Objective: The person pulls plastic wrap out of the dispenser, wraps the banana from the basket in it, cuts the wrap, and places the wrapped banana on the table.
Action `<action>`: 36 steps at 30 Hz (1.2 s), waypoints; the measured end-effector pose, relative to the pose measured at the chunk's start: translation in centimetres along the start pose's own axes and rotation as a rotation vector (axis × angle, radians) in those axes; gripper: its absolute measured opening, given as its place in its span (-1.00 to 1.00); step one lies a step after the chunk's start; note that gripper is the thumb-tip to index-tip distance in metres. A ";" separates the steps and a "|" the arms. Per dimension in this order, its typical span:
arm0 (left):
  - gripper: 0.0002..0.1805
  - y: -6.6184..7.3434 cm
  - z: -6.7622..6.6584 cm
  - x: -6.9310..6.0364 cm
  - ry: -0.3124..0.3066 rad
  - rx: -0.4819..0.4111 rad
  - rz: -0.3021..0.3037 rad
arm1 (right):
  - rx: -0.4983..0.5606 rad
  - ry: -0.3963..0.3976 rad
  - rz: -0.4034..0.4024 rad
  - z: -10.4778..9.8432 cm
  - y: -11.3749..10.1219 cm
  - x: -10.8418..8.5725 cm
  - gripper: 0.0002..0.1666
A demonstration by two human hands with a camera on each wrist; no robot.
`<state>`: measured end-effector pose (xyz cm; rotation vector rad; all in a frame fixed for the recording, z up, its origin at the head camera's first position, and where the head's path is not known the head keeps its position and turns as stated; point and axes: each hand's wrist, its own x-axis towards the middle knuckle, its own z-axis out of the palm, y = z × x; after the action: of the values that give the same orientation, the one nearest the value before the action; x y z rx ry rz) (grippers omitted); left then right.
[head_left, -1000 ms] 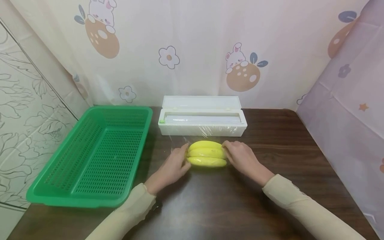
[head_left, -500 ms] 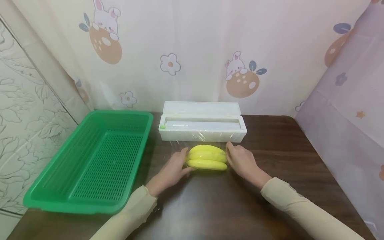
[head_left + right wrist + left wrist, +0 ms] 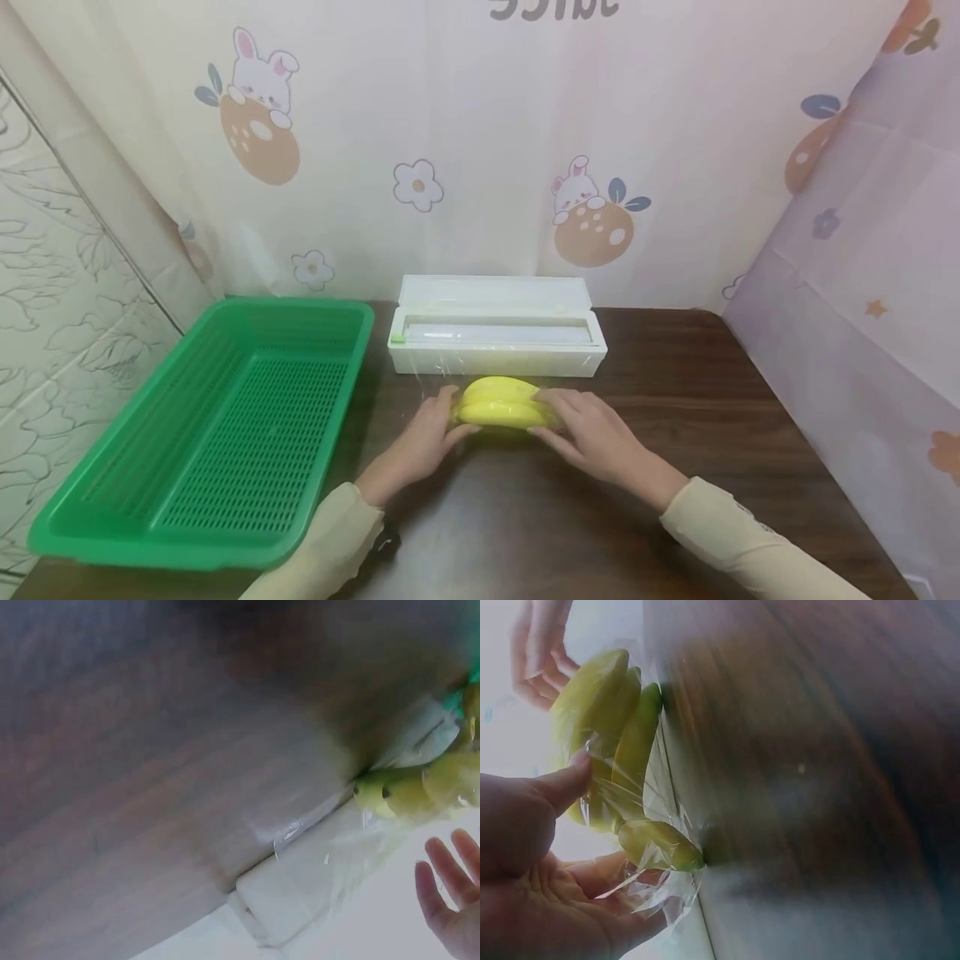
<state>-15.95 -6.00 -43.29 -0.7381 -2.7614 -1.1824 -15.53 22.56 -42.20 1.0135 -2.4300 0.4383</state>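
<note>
A bunch of yellow bananas (image 3: 495,407) with clear cling film (image 3: 656,889) around it is between my hands over the table in the head view. My left hand (image 3: 416,437) holds the bunch's left end; in the left wrist view its thumb presses the bananas and its fingers lie under the stem end among wrinkled film. My right hand (image 3: 592,433) is at the bunch's right end. Its fingers (image 3: 450,877) look loosely extended, with a gap to the bananas (image 3: 412,791) in the right wrist view. Film stretches from the bunch toward the white cling film box (image 3: 498,360).
The cling film box stands behind the bunch, its lid (image 3: 495,292) raised against the curtain (image 3: 337,192) and a green slider (image 3: 398,339) at its left. A green plastic basket (image 3: 360,350) occupies the left of the brown wooden table (image 3: 720,400).
My right hand has shifted left from the bunch's end, its fingers now over the bananas. The bunch has turned, showing fewer bananas. The head view has tilted up a little.
</note>
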 end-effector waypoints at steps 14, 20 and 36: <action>-0.23 0.1 0.0 -0.1 0.038 0.061 -0.089 | -0.023 -0.056 -0.002 1.1 0.3 0.1 -0.33; -0.28 1.5 0.2 0.0 0.208 0.283 0.133 | -0.026 -0.071 -0.004 1.1 0.8 0.7 -0.38; -0.44 1.6 0.6 1.4 0.186 0.204 0.185 | 0.146 -0.183 0.079 1.1 1.9 2.6 -0.42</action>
<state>-16.36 -4.04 -42.30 -0.7966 -2.5476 -0.8722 -18.84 21.84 -41.97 1.0625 -2.6403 0.5804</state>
